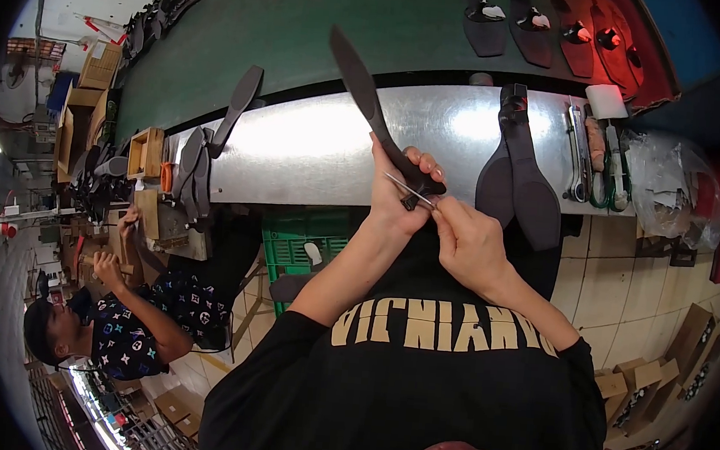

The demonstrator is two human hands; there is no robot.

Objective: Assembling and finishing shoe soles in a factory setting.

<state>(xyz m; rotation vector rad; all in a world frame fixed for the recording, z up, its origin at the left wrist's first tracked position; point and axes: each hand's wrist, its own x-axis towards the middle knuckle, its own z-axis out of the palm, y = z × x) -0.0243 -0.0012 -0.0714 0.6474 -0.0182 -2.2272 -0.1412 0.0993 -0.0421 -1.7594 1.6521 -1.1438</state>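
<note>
My left hand (397, 201) is wrapped around the narrow end of a dark sandal sole (356, 77), which slants up and away to the left over the metal bench. Short black strap pieces stick out of the sole at the palm. In a pinch, my right hand (475, 241) grips a thin metal tool (398, 184). Its shaft crosses the strap area beside the left palm; the handle is hidden in my fingers, so its kind cannot be told. A pair of dark sandal soles (523, 174) lies on the bench to the right.
Hand tools (581, 154), a white roll (606, 101) and a clear plastic bag (674, 186) lie at right. Strapped soles (486, 23) rest on the green surface (335, 3) behind. A green crate (287, 240) stands below the bench. At left, a co-worker (150, 318) holds a hammer-like tool.
</note>
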